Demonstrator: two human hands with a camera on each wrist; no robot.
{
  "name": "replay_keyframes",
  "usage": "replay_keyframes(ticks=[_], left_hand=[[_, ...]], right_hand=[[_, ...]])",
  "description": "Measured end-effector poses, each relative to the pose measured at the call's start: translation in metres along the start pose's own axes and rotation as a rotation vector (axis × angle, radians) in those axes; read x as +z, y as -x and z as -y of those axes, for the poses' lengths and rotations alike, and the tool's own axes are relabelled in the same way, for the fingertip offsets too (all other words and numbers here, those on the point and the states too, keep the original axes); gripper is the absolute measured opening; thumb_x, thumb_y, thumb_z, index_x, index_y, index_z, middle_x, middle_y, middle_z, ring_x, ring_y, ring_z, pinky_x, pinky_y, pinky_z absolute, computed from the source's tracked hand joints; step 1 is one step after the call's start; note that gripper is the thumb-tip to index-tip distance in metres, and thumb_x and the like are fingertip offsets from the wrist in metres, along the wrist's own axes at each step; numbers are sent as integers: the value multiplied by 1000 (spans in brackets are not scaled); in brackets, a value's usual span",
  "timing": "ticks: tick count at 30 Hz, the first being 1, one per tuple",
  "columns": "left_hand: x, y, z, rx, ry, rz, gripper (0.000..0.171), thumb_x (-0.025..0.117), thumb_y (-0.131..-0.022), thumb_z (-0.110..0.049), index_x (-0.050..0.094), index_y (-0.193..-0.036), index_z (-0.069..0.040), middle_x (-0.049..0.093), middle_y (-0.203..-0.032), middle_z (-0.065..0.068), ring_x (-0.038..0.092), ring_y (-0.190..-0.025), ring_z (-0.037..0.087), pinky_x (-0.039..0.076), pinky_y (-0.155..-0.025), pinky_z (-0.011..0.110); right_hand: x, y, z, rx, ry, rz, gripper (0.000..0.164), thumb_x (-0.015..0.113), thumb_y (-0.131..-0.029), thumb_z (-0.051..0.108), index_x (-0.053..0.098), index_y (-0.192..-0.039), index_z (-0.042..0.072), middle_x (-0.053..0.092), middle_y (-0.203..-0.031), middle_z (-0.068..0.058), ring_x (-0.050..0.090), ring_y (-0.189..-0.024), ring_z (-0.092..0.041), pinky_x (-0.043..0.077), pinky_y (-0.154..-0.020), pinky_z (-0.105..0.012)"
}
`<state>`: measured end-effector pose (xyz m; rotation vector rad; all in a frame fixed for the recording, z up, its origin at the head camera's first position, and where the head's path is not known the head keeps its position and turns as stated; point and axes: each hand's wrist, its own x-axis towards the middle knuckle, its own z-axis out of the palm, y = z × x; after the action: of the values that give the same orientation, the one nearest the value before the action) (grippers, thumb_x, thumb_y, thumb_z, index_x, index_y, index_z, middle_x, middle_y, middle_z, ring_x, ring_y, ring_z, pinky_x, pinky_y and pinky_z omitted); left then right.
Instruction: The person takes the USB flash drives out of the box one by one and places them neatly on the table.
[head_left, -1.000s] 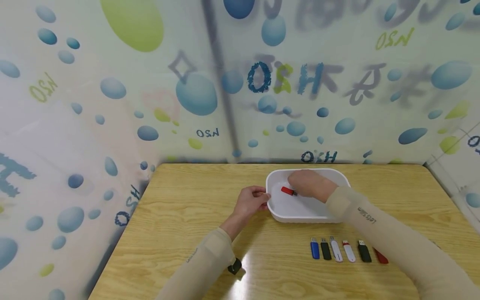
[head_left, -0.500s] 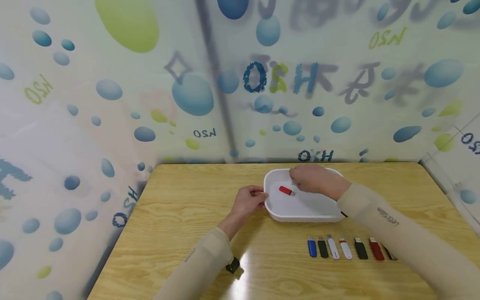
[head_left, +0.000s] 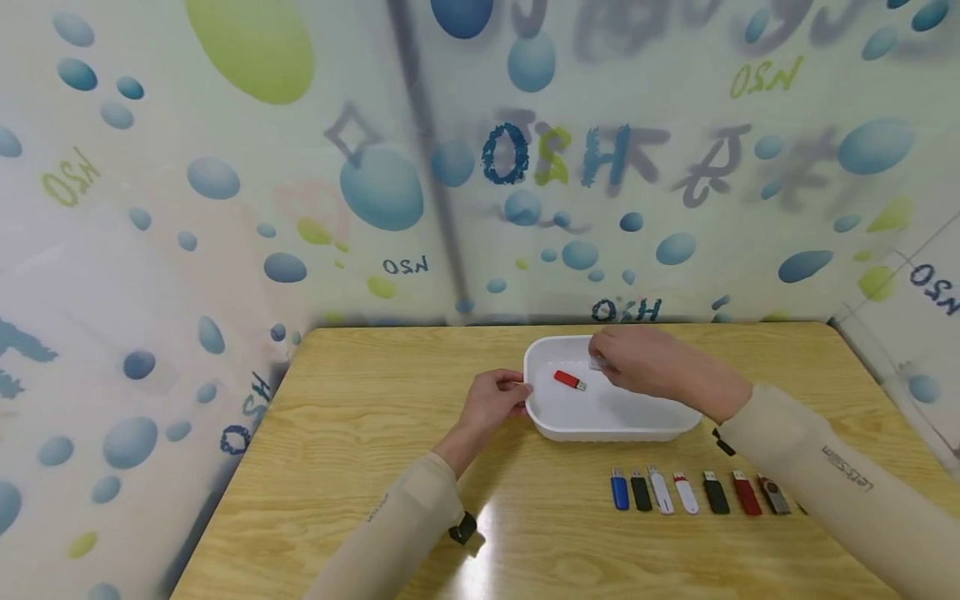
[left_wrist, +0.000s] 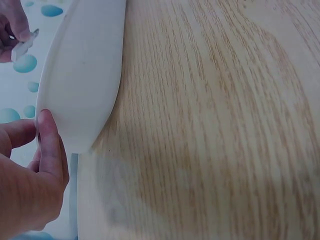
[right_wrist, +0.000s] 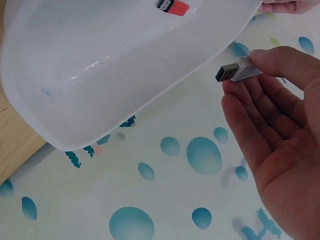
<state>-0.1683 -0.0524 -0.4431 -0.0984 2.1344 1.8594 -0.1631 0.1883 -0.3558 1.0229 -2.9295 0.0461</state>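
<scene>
A white plastic basin (head_left: 611, 435) stands near the far edge of the table. My left hand (head_left: 491, 404) pinches its left rim between thumb and fingers. Over the basin's far side, my right hand (head_left: 648, 362) holds a white USB stick (right_wrist: 245, 69) between thumb and fingertips, its metal plug pointing away from the palm. The left wrist view also catches this white USB stick (left_wrist: 22, 49) above the rim. On the basin floor lies a red USB stick (head_left: 567, 379) with its plug to the right.
In front of the basin runs a row of several USB sticks, from a blue one (head_left: 620, 489) to a silver and black swivel one (head_left: 775, 495); the right sleeve (head_left: 832, 467) covers the row's right end. Behind the wooden table (head_left: 360, 450) is a patterned wall (head_left: 465, 208).
My right hand has risen from low in the basin and shifted right, bringing the white USB stick into sight. The red USB stick is now fully uncovered. My left hand stays on the rim.
</scene>
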Motion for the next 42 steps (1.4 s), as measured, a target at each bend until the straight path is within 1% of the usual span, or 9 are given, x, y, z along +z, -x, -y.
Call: replay_keyframes(ticks=[4,10,16,22,26,30,33,37,42], left_hand=[[0,0,0,6,-5,-4,35,67,-88,-8,62,-118,9,66,-93,14,66,-73,21,59,-70,33],[0,1,0,5,-9,-5,34,67,-88,-9,62,-118,8,65,-93,14,65,-71,18,58,-73,35],[3,1,0,-6,-15,-4,36,68,-88,-10,62,-119,7,64,-96,14,67,-81,28,58,-71,34],[4,0,0,-6,-11,-5,36,68,-88,-9,61,-119,7,65,-96,15,65,-74,20,58,-75,37],[4,-1,1,-1,2,-4,36,67,-88,-8,61,-119,8,65,-95,15,65,-72,18,58,-73,35],[3,-1,1,-6,-6,-6,36,68,-87,-8,62,-119,7,65,-95,14,64,-72,18,58,-72,34],[3,-1,1,-12,-6,-8,36,68,-88,-8,62,-119,6,65,-96,15,65,-74,20,58,-75,37],[3,-1,2,-4,5,-7,37,69,-88,-9,61,-120,6,65,-98,16,66,-79,25,57,-77,39],[4,-2,2,-11,-1,-8,36,69,-87,-9,62,-119,6,64,-96,15,66,-80,27,58,-75,37]], right_hand=[[-4,13,3,-12,1,-30,17,69,-85,11,66,-101,7,61,-87,0,53,-72,-12,51,-64,-28],[-11,40,-4,-10,-19,-121,22,71,-83,9,66,-104,4,63,-94,-4,58,-77,-14,53,-66,-30],[-20,74,-25,100,-74,-160,24,72,-82,10,65,-104,3,63,-90,-1,59,-76,-14,54,-65,-33],[-20,109,-58,269,-127,-133,22,70,-83,12,64,-102,1,61,-84,0,57,-74,-16,52,-63,-37],[-3,128,-80,384,-137,-100,23,69,-83,15,65,-97,-2,58,-76,1,51,-66,-15,48,-59,-35],[24,145,-98,487,-193,9,30,67,-84,19,63,-97,-8,60,-75,-2,52,-64,-16,49,-57,-37],[40,155,-107,544,-256,93,36,66,-86,21,61,-99,-12,62,-79,-9,56,-66,-19,51,-57,-40],[53,163,-112,597,-298,140,39,65,-87,22,60,-99,-15,64,-84,-18,57,-68,-22,51,-58,-42],[66,167,-110,655,-332,140,25,60,-87,22,57,-71,2,49,-61,-3,42,-54,-16,36,-47,-30]])
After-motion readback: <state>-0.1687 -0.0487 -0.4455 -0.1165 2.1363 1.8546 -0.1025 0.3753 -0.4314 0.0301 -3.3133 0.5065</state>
